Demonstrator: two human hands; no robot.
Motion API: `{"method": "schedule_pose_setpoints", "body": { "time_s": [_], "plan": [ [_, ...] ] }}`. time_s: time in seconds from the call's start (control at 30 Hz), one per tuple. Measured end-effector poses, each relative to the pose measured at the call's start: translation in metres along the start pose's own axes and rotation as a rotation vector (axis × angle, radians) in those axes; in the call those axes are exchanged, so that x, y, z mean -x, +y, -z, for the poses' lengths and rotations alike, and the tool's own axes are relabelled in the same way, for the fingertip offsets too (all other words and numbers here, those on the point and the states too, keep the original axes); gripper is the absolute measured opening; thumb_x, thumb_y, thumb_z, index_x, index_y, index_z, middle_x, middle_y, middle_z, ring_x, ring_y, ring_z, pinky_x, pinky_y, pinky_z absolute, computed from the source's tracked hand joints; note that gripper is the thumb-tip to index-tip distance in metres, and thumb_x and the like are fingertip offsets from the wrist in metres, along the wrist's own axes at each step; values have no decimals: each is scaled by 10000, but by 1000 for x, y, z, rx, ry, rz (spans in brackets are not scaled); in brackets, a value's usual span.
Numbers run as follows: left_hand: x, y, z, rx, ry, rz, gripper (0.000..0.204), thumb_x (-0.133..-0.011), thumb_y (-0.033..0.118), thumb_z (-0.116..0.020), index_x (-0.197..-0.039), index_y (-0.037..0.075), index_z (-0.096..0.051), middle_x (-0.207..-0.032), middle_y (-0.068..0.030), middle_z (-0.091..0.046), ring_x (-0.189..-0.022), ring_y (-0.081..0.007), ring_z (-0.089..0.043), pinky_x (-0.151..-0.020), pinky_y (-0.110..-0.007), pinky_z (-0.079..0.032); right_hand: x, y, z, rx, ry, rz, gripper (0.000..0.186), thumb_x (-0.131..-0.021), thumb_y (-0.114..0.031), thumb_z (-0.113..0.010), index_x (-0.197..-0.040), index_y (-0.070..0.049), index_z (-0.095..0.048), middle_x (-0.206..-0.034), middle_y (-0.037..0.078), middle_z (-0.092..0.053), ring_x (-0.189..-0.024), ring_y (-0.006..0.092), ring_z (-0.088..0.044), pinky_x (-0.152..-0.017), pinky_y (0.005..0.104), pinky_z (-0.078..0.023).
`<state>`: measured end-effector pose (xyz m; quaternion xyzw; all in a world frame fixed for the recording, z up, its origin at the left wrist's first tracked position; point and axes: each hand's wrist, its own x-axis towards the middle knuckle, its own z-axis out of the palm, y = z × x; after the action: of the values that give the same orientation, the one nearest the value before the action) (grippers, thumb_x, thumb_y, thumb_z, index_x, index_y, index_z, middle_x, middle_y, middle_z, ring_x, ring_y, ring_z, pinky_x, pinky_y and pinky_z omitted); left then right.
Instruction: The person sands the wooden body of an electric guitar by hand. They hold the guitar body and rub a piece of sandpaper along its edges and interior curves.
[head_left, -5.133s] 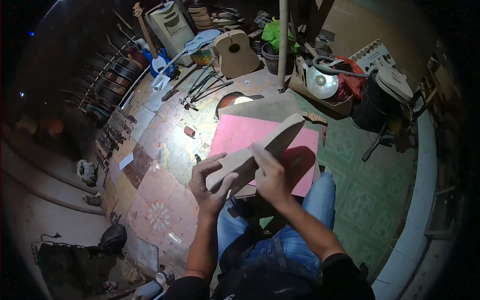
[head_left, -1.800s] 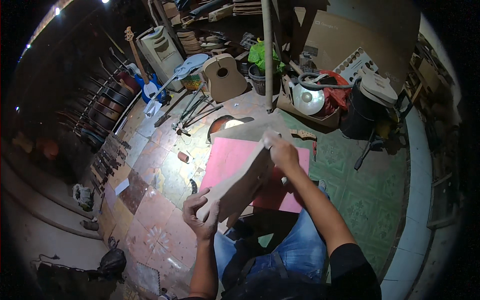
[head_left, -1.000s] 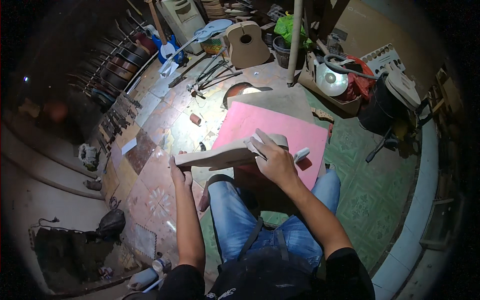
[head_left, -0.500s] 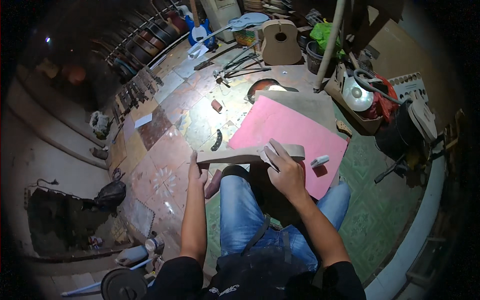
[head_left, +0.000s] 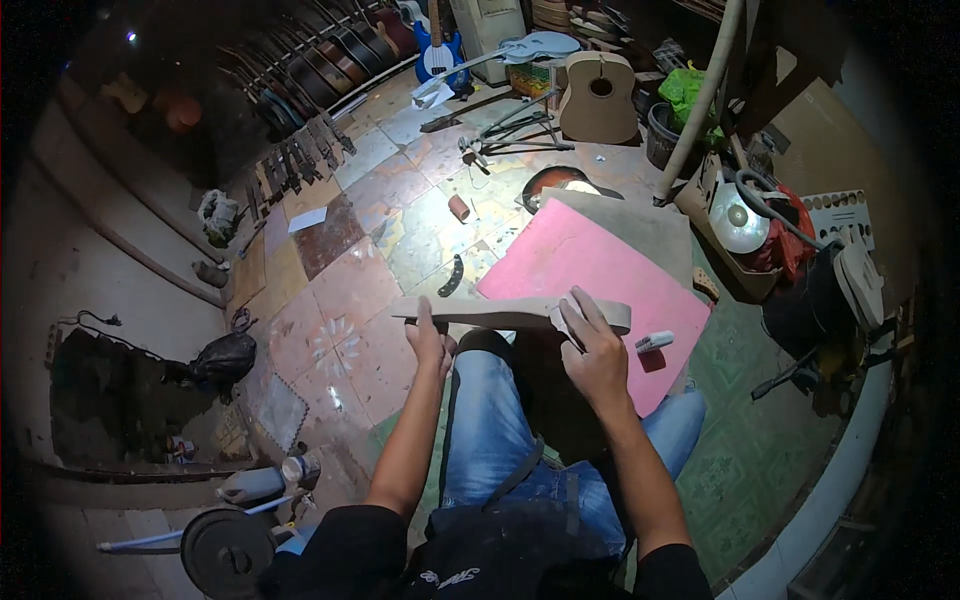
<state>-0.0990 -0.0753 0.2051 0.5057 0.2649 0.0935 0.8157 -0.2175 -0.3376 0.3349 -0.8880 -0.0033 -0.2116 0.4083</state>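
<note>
Above my lap lies a long pale wooden piece (head_left: 490, 311), held level with a rounded right end. Near its left end, my left hand (head_left: 430, 343) is closed around it, and the tip sticks out past the fingers. My right hand (head_left: 597, 352) is by the right part, its fingers bent over a small whitish pad (head_left: 558, 318) that rests against the wood. Just right of that hand, a white block (head_left: 655, 341) sits on a pink sheet (head_left: 600, 250).
On the tiled floor ahead lie a reddish-brown roll (head_left: 459, 208), a black curved piece (head_left: 452, 275) and a sunburst guitar body (head_left: 541, 184). Farther back stand an unfinished guitar body (head_left: 612, 120) and a blue guitar (head_left: 438, 58). A lit lamp (head_left: 740, 228) is at the right.
My left hand has shifted inward from the tip of the wooden piece. The right hand stays near the rounded end with the pad. The whole view has swung slightly left.
</note>
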Motion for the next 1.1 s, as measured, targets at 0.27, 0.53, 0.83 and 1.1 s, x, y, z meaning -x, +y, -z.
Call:
{"method": "schedule_pose_setpoints", "body": {
  "time_s": [0.27, 0.53, 0.83, 1.1],
  "plan": [
    [5, 8, 0, 233, -12, 162, 336, -1025, 371, -605, -1125, 54, -558, -1000, -31, -631, -870, -137, -617, -750, -268, -499, 0, 10, 9, -25, 53, -20, 515, -765, 33, -582, -1257, -55, -703, -1414, 161, -610, -1211, 347, -648, -996, 405, -539],
    [17, 6, -11, -11, -314, -149, 334, -936, 70, -734, -1196, -5, -540, -1103, -88, -642, -912, -115, -617, -756, -268, -512, -14, 42, 26, -63, 159, -21, 521, -761, 63, -547, -1248, -32, -706, -1390, 222, -610, -1257, 396, -608, -1072, 420, -479],
    [20, 15, -20, -52, -274, -61, 379, -963, 308, -727, -1131, -15, -620, -1053, -75, -656, -934, -161, -650, -858, -309, -547, -2, 91, 61, -686, 231, -299, 707, -799, 98, -515, -1499, 51, -432, -1548, 220, -468, -1461, 311, -431, -1083, 361, -456],
    [24, 35, -31, -146, -299, -117, 363, -920, 336, -745, -1083, 47, -599, -980, -53, -636, -850, -166, -670, -786, -319, -586, -2, 147, 85, -768, -63, -425, 740, -875, -119, -766, -1509, 51, -424, -1493, 168, -537, -1390, 261, -510, -1170, 360, -371]
  ]
}}
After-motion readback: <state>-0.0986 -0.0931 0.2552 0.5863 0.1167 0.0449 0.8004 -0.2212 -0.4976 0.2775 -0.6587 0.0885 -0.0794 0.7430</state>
